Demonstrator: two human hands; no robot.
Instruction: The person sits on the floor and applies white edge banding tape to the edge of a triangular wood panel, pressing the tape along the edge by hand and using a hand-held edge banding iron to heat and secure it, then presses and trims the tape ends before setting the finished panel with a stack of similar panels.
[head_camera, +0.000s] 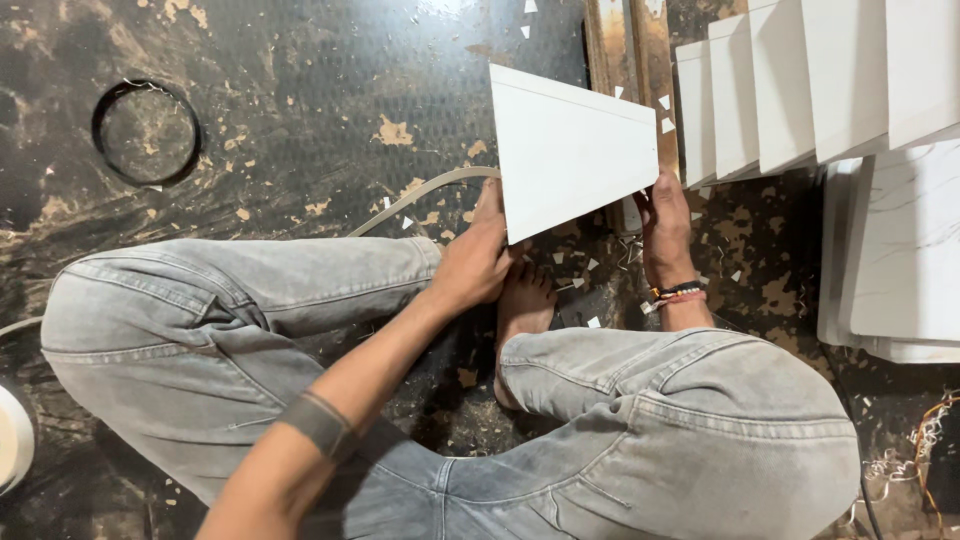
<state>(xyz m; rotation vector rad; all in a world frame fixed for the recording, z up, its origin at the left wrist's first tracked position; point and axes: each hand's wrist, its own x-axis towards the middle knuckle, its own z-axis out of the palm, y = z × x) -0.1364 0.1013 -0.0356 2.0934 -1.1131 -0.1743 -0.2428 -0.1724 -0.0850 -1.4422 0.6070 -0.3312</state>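
Note:
I sit cross-legged on a dark floor in grey jeans. Both hands hold a white rectangular board (570, 150) upright in front of me. My left hand (476, 255) grips its lower left edge, fingers along the side. My right hand (668, 225), with bracelets at the wrist, grips the lower right corner. The board's bottom edge rests near my bare foot (520, 305). A dark band circles my left forearm.
Several white boards (800, 85) lean in a row at the upper right, more white panels (900, 260) stacked flat below them. A wooden strip (630, 50) lies behind the held board. A black ring (146, 132) and a pale cable (420, 195) lie on the chip-strewn floor.

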